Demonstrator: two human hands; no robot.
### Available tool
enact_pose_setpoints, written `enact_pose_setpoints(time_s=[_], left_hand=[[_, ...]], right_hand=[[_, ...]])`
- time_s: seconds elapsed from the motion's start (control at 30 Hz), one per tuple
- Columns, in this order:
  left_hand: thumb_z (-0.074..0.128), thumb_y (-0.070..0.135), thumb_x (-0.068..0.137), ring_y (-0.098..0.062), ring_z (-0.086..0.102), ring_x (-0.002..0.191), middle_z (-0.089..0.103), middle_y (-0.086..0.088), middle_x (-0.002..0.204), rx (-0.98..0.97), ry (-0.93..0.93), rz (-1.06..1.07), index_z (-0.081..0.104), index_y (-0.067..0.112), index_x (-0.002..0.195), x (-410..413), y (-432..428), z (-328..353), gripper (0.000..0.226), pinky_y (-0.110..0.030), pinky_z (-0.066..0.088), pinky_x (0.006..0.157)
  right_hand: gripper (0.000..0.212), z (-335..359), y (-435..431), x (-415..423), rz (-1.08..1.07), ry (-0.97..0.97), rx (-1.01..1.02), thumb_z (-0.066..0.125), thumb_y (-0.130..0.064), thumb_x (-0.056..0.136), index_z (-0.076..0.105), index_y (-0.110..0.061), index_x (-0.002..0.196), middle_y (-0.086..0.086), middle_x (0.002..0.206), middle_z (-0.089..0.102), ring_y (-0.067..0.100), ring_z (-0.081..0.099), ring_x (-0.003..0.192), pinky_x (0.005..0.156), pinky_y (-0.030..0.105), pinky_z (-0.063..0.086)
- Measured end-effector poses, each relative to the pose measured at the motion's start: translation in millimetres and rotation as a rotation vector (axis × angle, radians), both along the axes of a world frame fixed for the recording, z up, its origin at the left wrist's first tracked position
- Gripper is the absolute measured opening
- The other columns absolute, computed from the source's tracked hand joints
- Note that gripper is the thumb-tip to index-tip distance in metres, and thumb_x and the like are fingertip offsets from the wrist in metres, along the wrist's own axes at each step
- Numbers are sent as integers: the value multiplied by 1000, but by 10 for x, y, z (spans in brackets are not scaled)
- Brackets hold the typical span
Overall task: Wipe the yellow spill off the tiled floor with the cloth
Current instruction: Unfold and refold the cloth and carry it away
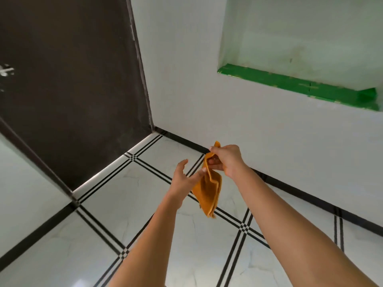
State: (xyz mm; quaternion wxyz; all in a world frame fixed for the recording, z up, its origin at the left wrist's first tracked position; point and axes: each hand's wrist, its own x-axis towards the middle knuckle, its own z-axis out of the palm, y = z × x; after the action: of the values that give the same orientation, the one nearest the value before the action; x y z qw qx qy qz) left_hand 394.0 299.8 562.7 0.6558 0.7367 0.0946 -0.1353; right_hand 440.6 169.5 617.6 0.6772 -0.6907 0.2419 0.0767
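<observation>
Cloth (208,191): soft orange-yellow fabric, matt, slightly fuzzy, hemmed edge, hangs in limp folds. Floor tiles (116,189): glossy white, faint marble-like veining, black stripes, light reflections. Skirting (300,193): black, glossy. Door (72,79): dark brown, matt, smooth. Door handle (6,70): shiny metal, blurred. Wall (186,79): white paint, matt, smooth. Niche ledge (290,83): green glossy tile, front edge looks chipped.

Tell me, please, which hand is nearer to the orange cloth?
Right. The right hand pinches the top of the orange cloth, which hangs below it. The left hand is open just beside the cloth's left edge; I cannot tell whether it touches.
</observation>
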Motion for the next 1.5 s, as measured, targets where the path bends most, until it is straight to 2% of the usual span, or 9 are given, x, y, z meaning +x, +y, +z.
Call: enact_pose_setpoints(time_s=[0.2,0.4,0.53,0.73,0.9,1.0,1.17,1.37,1.5], left_hand=[[78,45,67,-20,58,105,59,2,114,78,-5,-176,49,25,118,-623,-119,66,62,-37,51,89],[54,21,93,-20,60,94,64,-4,97,151,-88,-11,60,20,98,-1108,-117,122,8,-34,52,84],[51,25,95,-17,59,91,62,-3,98,115,-86,-22,56,24,103,-1356,-65,327,10,-24,47,72],[55,29,92,-31,54,109,57,-9,116,-122,83,23,52,26,104,-1612,-43,651,13,-57,44,92],[59,31,89,-31,57,104,59,-9,112,-238,107,75,53,25,99,-1718,-78,792,13,-51,48,91],[60,30,89,-28,57,97,59,-6,105,-195,78,208,53,21,98,-1730,-181,786,15,-45,47,85],[61,31,88,-28,59,99,61,-12,103,-135,59,318,57,11,102,-1776,-430,605,25,-41,49,85],[53,32,92,-30,59,108,62,-12,113,-279,117,228,53,7,117,-1835,-599,522,36,-48,48,93],[47,28,96,-32,57,110,59,-12,116,-248,-13,301,56,15,112,-1815,-640,623,22,-45,53,82]], right_hand=[[23,-4,-5,-569,-39,75,285,60,-2,88,50,2,109,21,87,56,26,64,68,56,38,57],[11,-14,-47,-1130,7,37,305,65,-8,86,58,0,88,14,76,59,21,61,66,61,33,54],[9,-104,-196,-1580,146,8,301,63,-21,88,62,-15,94,8,97,62,25,59,93,73,35,50],[59,-187,-337,-1997,490,13,263,60,-48,81,41,-29,133,1,133,44,27,33,130,101,41,32],[58,-198,-524,-2089,665,-22,307,67,-38,82,44,-27,134,7,131,55,30,51,118,90,43,48],[66,-126,-533,-2129,556,-86,20,67,-43,80,40,-25,137,6,136,48,30,47,123,97,43,43],[37,-68,-551,-2194,397,-371,-206,66,-40,84,59,-20,113,4,120,56,20,53,110,78,26,45],[30,-73,-560,-2198,378,-311,-260,68,-33,84,60,-17,109,2,110,62,21,57,103,90,37,49],[22,18,-641,-2141,342,-278,-153,62,-33,88,59,-20,104,3,105,64,24,59,99,88,46,51]])
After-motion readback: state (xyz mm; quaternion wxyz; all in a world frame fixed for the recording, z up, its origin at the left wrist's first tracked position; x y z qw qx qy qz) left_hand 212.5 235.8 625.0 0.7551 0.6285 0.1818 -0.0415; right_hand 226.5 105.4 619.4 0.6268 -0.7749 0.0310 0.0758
